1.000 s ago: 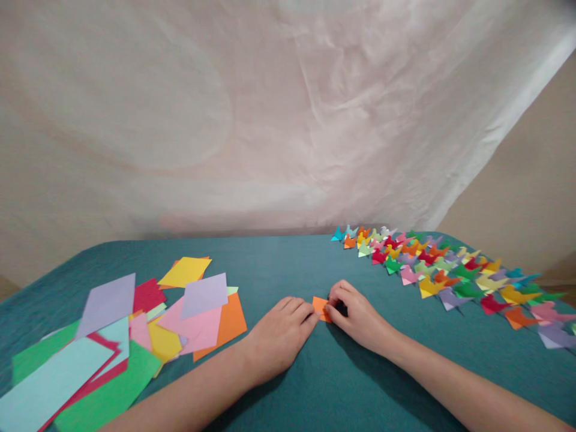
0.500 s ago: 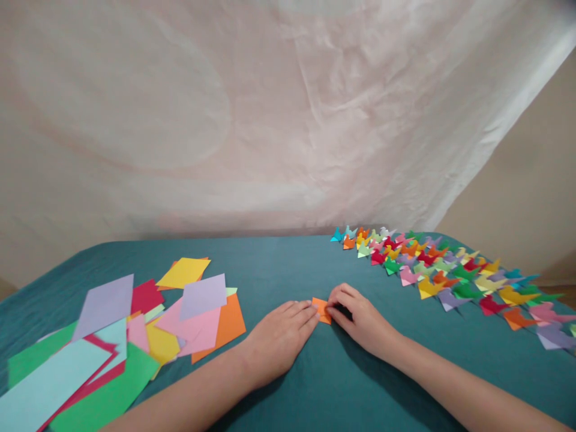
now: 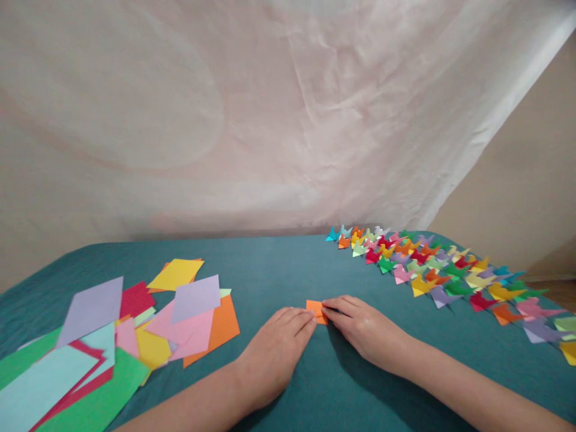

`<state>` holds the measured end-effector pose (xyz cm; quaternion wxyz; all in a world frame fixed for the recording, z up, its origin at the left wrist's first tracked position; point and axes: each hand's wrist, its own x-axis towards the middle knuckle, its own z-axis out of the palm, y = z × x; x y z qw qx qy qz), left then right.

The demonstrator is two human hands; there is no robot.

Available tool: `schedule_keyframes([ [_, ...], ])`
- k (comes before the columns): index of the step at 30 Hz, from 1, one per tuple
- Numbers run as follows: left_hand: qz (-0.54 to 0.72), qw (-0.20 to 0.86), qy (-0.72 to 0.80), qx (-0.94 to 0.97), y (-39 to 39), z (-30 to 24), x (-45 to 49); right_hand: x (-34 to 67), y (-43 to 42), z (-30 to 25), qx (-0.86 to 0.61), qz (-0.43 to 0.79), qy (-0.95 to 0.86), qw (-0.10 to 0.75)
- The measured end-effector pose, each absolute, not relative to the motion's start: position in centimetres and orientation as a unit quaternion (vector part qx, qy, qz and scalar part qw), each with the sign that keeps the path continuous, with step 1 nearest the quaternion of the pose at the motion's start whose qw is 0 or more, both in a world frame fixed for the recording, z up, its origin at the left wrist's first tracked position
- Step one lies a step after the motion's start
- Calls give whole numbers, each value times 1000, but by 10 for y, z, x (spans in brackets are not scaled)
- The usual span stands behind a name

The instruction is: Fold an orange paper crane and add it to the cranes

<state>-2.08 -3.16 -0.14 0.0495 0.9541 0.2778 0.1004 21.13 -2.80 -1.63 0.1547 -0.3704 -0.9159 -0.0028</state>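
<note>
A small folded piece of orange paper [image 3: 317, 311] lies on the cloth between my two hands. My left hand [image 3: 279, 342] rests on its left side, fingers together, the fingertips pressing it down. At the right edge, my right hand [image 3: 360, 327] pinches the paper between thumb and fingers. The fingertips cover part of the paper, so its exact folds cannot be made out.
A dark teal cloth [image 3: 270, 264] covers the table. Loose coloured paper sheets, with a lilac one [image 3: 195, 299] on top, overlap at the left. Rows of small folded paper birds, including a yellow one [image 3: 422, 285], stand at the right. A pale fabric sheet [image 3: 270, 120] hangs behind.
My right fingers have closed in along the paper's right edge and lie flatter and straighter. The left hand keeps its place on the paper. The whole view has shifted slightly.
</note>
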Motion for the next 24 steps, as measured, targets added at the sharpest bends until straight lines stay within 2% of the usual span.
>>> schedule_keyframes([
  [15, 94, 53, 298, 948, -28, 4, -20, 215, -33, -21, -376, -25, -914, 150],
  [21, 91, 38, 296, 950, -27, 3, -20, 212, -35, -16, -383, 10, -907, 174],
  [24, 97, 34, 287, 952, -27, 2, -22, 210, -35, -16, -419, 41, -880, 219],
])
